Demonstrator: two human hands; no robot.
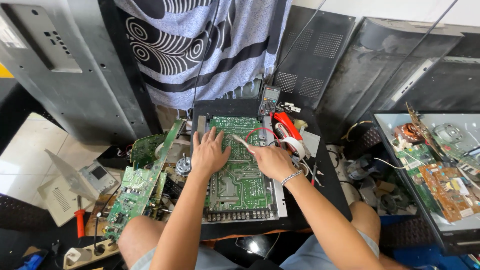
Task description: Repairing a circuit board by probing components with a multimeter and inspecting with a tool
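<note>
Pressing a green board flat with the left hand while the right hand holds a thin pale tool over it.

The left hand lies open, fingers spread, palm down on the board's upper left part; the right hand is closed on the tool, whose tip points up and left over the board near the left fingertips. The board sits in a metal frame on a dark table, in front of the person's knees. A red wire loops just above the right hand. Behind the board lies a meter, with a red device and a tape roll to the right. More green boards lean to the left of the table, beside a red-handled screwdriver.
</note>
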